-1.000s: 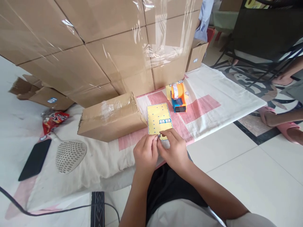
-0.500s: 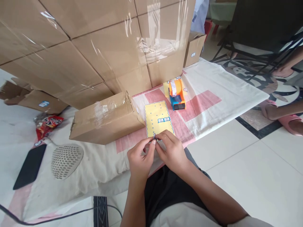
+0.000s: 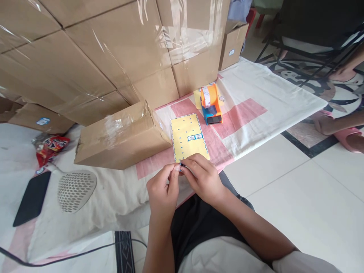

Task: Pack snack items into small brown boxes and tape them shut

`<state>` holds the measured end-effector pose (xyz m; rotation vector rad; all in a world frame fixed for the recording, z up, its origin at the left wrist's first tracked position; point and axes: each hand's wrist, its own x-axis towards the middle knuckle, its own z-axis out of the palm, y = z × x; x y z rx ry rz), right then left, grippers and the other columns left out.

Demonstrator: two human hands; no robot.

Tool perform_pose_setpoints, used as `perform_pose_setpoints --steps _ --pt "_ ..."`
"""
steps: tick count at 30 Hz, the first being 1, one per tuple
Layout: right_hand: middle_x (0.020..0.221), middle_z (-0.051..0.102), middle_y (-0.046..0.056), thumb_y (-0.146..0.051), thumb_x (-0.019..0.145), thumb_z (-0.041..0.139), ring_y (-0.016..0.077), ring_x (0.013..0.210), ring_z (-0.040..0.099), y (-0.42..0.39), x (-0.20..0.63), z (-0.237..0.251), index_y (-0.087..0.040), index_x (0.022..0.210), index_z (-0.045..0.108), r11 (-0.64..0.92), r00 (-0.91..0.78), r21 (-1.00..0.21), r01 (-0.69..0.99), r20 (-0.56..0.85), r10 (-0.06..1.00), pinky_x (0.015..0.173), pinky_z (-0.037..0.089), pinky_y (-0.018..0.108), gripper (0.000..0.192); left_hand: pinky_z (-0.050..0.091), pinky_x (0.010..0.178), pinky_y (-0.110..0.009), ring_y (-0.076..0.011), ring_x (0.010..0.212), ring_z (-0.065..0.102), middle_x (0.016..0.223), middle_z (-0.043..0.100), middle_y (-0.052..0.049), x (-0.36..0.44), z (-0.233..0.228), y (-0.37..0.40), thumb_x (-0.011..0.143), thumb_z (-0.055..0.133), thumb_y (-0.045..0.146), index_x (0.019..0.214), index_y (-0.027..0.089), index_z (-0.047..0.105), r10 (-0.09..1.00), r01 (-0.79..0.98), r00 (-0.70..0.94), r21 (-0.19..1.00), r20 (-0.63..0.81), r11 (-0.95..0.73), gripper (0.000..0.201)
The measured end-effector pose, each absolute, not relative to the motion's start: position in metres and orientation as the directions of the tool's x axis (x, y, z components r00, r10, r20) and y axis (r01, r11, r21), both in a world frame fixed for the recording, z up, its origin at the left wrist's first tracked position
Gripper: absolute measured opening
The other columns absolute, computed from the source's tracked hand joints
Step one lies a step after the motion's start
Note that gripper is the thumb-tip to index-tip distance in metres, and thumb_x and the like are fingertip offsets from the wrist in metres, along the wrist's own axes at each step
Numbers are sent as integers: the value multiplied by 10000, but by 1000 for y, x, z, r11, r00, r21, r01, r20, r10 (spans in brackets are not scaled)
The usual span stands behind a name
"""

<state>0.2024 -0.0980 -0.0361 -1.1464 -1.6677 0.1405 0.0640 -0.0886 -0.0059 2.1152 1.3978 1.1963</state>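
left hand [image 3: 162, 189] and right hand [image 3: 205, 180] are pinching a small dark piece [image 3: 182, 164] between closed fingertips; looking light and stiff, it is probably suiting an edge hold.

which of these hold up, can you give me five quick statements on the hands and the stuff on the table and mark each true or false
1. The left hand and right hand both grip a small dark item. True.
2. The yellow sheet lies between the nearest cardboard box and the perforated paddle. False: the box is between the paddle and the sheet.
3. The orange-and-blue dispenser stands beyond the hands. True.
4. The black slab lies right of the paddle in the picture. False: it lies left.
5. The red packet is in the left hand. False: it lies apart from both hands.
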Motion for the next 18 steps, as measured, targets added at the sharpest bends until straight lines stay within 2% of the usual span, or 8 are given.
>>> perform_pose_setpoints --steps 10,16,18 --pt "842 643 64 -135 997 519 169 760 626 -103 203 -34 -180 977 631 526 43 -638 562 658 752 662 525 306 122 473 618 -144 -77 652 677 768 756 7 65 -5 -96 981 561 166 890 176 697 842 627 202 594 501 -504 164" --pt "998 646 78 -222 979 609 184 923 646 -107 212 -30 -211 1105 620 521 74 -737 430 604 793 768 550 325 128 496 639 -167 -95 655 658 800 761 -6 66 -6 -99 991 541 227 917 182 704 869 572 126 680 479 -458 184" --pt "983 634 60 -251 973 631 160 862 625 -108 213 -29 -215 1052 636 493 92 -811 316 543 834 736 531 306 87 498 627 -177 -102 644 647 777 752 -5 66 -7 -100 992 539 255 893 184 706 881 547 82 718 466 -431 206"
